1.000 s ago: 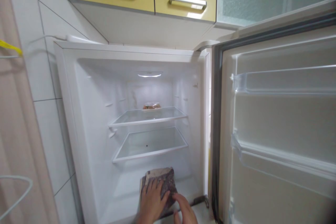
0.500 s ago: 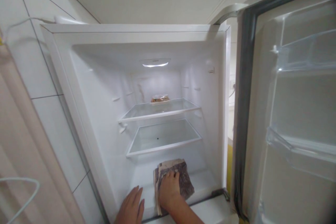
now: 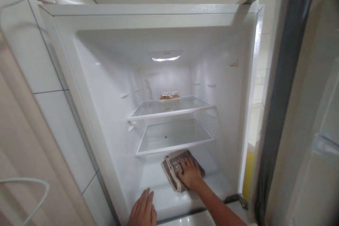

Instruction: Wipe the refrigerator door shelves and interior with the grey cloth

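A folded brown-grey cloth lies on the white bottom floor of an open fridge. My right hand presses flat on the cloth, deep under the lower glass shelf. My left hand rests flat, fingers together, on the fridge's front bottom edge, holding nothing. An upper glass shelf carries a small packet of food at the back.
The fridge door stands open on the right, its grey seal facing me. White tiled wall and a beige curtain fill the left. A white cable runs along the fridge top.
My right hand has pushed the cloth further back and right inside the fridge. My left hand left the cloth and came to rest on the front edge. The view moved closer and lower.
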